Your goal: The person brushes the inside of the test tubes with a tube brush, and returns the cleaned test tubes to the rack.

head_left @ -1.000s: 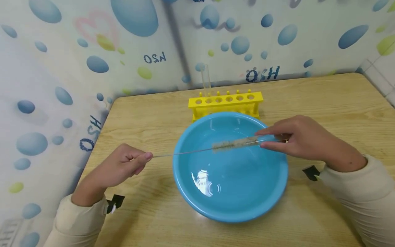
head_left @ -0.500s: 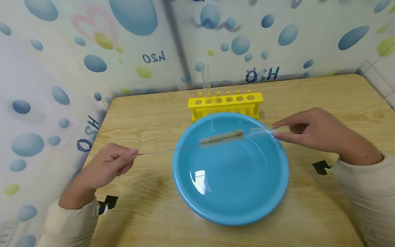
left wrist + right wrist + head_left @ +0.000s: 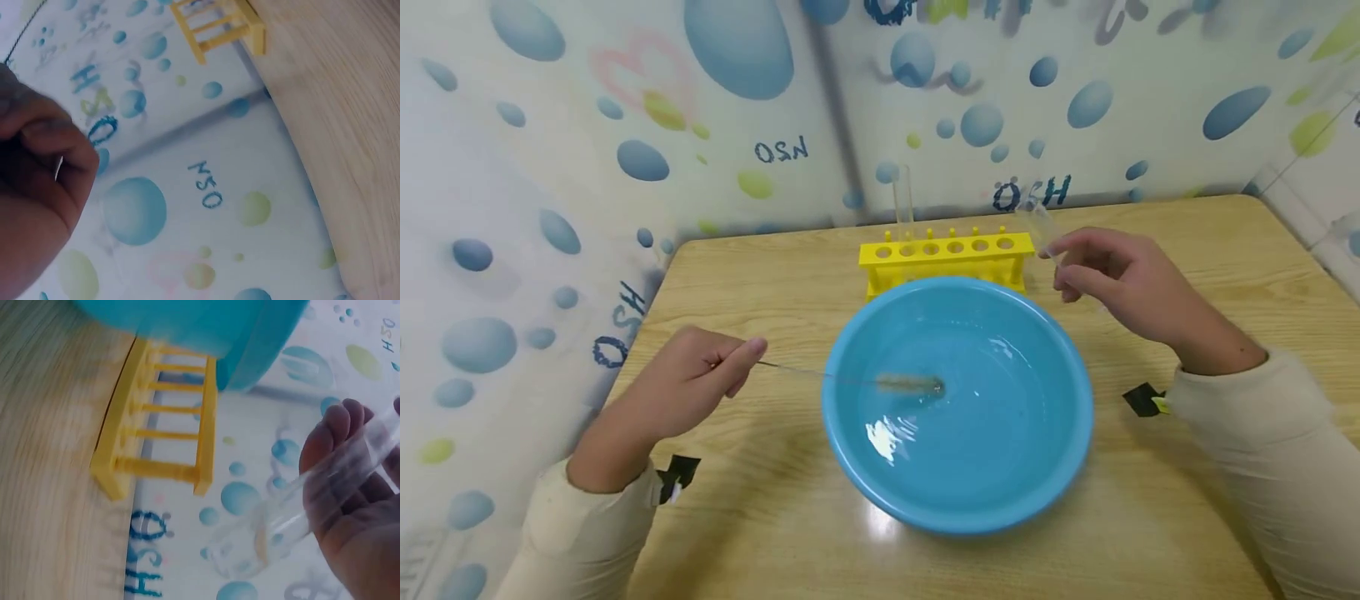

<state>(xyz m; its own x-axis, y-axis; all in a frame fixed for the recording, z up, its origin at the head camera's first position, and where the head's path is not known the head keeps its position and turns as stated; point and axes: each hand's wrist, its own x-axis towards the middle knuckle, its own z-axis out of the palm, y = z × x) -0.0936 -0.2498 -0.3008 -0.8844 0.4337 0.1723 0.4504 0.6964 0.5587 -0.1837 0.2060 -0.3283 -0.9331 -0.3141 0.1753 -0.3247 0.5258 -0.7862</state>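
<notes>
My left hand (image 3: 688, 383) pinches the thin wire handle of a test tube brush (image 3: 910, 383). The bristled end lies low in the blue basin (image 3: 958, 523) of water, apparently at the surface. Curled fingers hide the wire's near end; in the left wrist view a dark twisted wire (image 3: 24, 31) runs up from the hand. Beyond the basin's right rim, my right hand (image 3: 1131, 283) holds a clear test tube (image 3: 1040, 227), tilted with one end up and left. The right wrist view shows that glass tube (image 3: 294, 506) lying across the fingers, with the thumb mostly out of sight.
Directly behind the basin stands a yellow test tube rack (image 3: 946, 252). Another clear test tube (image 3: 903, 200) stands upright in it, toward its left end. A patterned wall (image 3: 820, 108) borders the back and left of the wooden table (image 3: 760, 275).
The brush came out of the test tube to the left, and its bristles dropped to the basin's water. My right hand moved back and turned the tube from nearly level to steeply tilted.
</notes>
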